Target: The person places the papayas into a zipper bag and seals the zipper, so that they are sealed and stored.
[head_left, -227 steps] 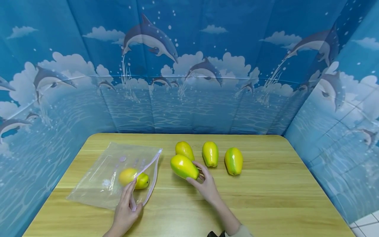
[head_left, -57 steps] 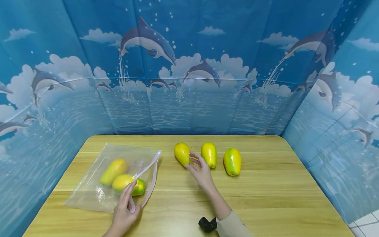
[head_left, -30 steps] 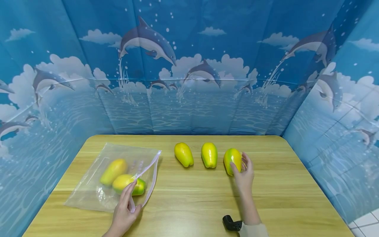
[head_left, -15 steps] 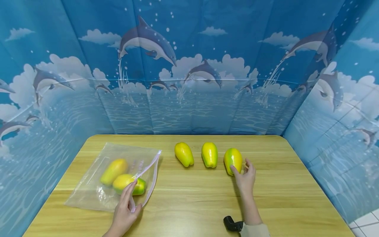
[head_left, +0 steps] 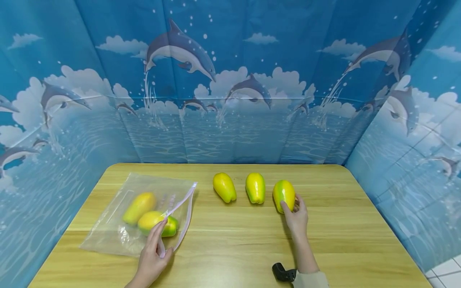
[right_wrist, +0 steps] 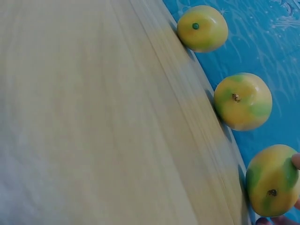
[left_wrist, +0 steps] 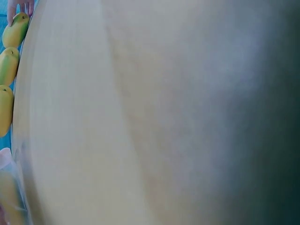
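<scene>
In the head view my left hand (head_left: 153, 256) holds the purple-edged mouth of a clear zip bag (head_left: 104, 232), keeping its lips apart. Inside lie two yellow-green papayas, one deeper (head_left: 139, 208) and one by the mouth (head_left: 149, 222), partly behind my fingers. My right hand (head_left: 297, 220) grips the near end of the rightmost papaya (head_left: 283, 193), thumb on its left and fingers on its right. The right wrist view shows that papaya (right_wrist: 269, 176) with my thumb (right_wrist: 296, 161) against it. It sits on the table.
Two more papayas stand in the row to its left, a middle one (head_left: 255, 188) and a left one (head_left: 224, 187). A black device (head_left: 283, 273) is at my right wrist. Beyond the wooden table (head_left: 230, 248) hangs a blue dolphin curtain (head_left: 230, 132).
A second papaya has gone into the bag since the oldest frame. My right hand has moved from the left papaya to the rightmost one, its fingers now closer in. The left hand stays put.
</scene>
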`<action>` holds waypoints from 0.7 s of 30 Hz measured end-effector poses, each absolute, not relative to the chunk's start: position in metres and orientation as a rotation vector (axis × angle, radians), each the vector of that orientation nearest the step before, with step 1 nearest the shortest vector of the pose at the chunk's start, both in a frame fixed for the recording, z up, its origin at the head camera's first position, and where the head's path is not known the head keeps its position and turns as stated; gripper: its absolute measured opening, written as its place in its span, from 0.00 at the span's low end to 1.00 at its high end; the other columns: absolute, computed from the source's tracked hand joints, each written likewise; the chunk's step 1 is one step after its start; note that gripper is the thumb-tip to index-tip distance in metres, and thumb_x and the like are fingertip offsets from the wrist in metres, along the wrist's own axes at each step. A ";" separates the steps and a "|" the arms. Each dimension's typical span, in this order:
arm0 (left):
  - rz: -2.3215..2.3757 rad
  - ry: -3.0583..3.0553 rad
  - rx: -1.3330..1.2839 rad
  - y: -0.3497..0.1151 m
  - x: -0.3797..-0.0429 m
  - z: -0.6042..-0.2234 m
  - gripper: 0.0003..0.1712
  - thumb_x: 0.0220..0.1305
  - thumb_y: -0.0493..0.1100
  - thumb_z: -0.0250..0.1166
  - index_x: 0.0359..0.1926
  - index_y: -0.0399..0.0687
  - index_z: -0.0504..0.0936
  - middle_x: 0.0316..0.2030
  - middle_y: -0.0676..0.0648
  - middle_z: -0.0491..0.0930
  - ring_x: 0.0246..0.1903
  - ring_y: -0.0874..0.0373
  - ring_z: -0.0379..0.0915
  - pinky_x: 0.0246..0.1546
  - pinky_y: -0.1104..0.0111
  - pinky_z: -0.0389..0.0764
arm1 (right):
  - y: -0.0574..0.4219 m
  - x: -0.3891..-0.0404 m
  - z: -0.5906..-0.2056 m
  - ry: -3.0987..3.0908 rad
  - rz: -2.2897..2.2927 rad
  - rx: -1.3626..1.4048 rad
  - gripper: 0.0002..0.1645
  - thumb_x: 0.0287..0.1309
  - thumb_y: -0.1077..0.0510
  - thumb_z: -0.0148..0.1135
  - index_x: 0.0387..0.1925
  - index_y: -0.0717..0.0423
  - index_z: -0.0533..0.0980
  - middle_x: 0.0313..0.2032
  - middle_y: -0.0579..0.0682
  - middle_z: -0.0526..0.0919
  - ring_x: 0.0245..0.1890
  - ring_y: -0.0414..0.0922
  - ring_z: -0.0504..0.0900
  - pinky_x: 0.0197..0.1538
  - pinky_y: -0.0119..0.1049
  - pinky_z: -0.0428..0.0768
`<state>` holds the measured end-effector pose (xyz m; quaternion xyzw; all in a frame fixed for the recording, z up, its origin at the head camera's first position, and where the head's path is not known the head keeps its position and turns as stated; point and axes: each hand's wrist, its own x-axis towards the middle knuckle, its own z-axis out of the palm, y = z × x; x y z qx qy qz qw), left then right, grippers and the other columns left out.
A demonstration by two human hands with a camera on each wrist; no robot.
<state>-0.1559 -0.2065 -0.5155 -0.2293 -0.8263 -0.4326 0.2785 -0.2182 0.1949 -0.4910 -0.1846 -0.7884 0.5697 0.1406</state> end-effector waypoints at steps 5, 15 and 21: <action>-1.179 -2.221 -0.624 -0.208 -0.156 -0.518 0.51 0.26 0.17 0.65 0.61 0.29 0.61 0.56 0.34 0.63 0.17 0.71 0.58 0.16 0.85 0.63 | 0.195 -0.218 -0.490 -2.342 1.609 -0.558 0.41 0.58 0.54 0.58 0.67 0.61 0.51 0.58 0.65 0.61 0.52 0.58 0.67 0.49 0.44 0.71; -1.160 -2.203 -0.619 -0.204 -0.154 -0.510 0.52 0.21 0.15 0.65 0.59 0.26 0.62 0.53 0.31 0.64 0.15 0.68 0.57 0.15 0.85 0.62 | 0.197 -0.220 -0.493 -2.361 1.586 -0.536 0.46 0.56 0.54 0.60 0.68 0.60 0.47 0.59 0.68 0.59 0.50 0.59 0.66 0.49 0.50 0.71; -1.152 -2.204 -0.621 -0.198 -0.148 -0.493 0.49 0.22 0.14 0.63 0.57 0.24 0.62 0.50 0.29 0.64 0.15 0.65 0.58 0.16 0.85 0.62 | 0.196 -0.220 -0.494 -2.333 1.619 -0.536 0.45 0.56 0.56 0.60 0.69 0.59 0.48 0.58 0.67 0.59 0.49 0.57 0.66 0.48 0.47 0.70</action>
